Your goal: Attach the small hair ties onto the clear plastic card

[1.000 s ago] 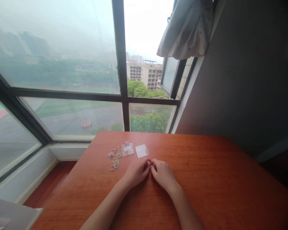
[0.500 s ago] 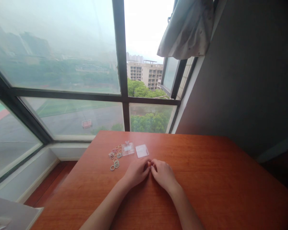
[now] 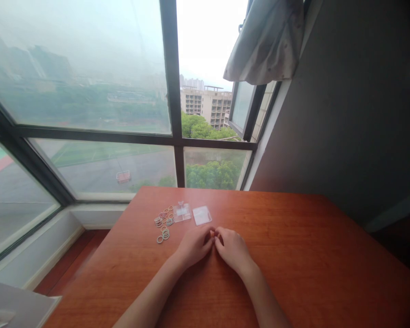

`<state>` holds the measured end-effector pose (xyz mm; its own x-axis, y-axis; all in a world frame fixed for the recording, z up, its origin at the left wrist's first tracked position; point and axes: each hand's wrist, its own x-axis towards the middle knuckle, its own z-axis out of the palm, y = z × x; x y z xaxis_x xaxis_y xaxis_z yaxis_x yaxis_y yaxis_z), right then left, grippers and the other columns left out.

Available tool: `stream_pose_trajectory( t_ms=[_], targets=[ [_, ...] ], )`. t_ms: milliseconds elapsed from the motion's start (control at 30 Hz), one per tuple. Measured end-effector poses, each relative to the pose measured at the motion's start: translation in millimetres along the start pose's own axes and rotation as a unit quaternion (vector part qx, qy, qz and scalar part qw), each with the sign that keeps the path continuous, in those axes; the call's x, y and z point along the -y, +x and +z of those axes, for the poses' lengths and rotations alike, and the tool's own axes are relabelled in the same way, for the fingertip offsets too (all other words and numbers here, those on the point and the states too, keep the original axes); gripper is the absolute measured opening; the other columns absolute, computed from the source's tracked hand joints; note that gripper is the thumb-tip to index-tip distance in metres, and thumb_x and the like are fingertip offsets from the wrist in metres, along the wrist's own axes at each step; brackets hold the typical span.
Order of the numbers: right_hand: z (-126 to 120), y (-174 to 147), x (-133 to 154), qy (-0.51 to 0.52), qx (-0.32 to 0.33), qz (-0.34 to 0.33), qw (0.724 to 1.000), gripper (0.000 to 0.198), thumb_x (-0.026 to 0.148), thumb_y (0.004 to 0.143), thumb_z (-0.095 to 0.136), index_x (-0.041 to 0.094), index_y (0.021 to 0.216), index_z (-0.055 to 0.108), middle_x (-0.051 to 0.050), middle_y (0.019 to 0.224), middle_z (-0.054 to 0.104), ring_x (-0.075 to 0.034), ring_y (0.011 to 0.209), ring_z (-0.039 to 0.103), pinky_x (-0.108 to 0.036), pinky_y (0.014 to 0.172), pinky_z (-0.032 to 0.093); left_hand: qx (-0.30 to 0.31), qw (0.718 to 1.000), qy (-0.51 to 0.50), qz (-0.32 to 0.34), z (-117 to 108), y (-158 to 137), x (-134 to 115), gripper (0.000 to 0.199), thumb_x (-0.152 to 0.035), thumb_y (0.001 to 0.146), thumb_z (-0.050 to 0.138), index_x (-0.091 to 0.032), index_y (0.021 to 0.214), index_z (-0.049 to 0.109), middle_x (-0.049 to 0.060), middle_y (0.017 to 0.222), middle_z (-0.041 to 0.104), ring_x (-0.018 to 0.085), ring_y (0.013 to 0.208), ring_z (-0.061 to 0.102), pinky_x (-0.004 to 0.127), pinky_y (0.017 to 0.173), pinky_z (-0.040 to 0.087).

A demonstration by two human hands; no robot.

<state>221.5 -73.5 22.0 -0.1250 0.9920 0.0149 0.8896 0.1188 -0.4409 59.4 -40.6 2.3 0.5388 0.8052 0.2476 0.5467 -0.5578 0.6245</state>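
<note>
**Fingertip to fingertip beside the plastic square**

Here we are, then: the pale plastic square (image 3: 202, 216) lies flat on the counter (image 3: 310, 255), just beyond the fingers of the left hand (image 3: 195, 245). It looks light, stiff and a touch slippery, perhaps brittle at the corners, so a pinch on two opposite edges would suit it. Now the hands! The left is curled inward, thumb and fingertips drawn together, and mirroring it is the right hand (image 3: 233, 243), tips meeting or very nearly. Anything caught between them? Cannot tell; the fingers hide it. Just left of the square sits the see-through box (image 3: 182, 213), light and rigid by its look, best gripped by the side walls. Beside that, a scatter of small rings (image 3: 166, 235), some overlapping, surely near weightless, perhaps stretchy; pinch each by its rim. Past the counter's far edge, the big window (image 3: 89, 59), and a pale curtain (image 3: 266, 52) hanging top right.
</note>
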Motion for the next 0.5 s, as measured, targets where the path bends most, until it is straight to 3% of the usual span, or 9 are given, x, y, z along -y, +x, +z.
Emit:
stream_pose_trajectory(
  t_ms=[500],
  targets=[
    [1.3, 0.6, -2.5, 0.011, 0.009, -0.003, 1.000, 0.018, 0.023, 0.090, 0.046, 0.024, 0.095, 0.064, -0.002, 0.096, 0.071, -0.018, 0.086, 0.063, -0.026, 0.068, 0.032, 0.001, 1.000, 0.002, -0.001, 0.5, -0.2, -0.7, 0.019, -0.017, 0.085, 0.048, -0.020, 0.099, 0.062, 0.004, 0.088, 0.066, 0.017, 0.080, 0.059, 0.025, 0.071, 0.044]
  ],
)
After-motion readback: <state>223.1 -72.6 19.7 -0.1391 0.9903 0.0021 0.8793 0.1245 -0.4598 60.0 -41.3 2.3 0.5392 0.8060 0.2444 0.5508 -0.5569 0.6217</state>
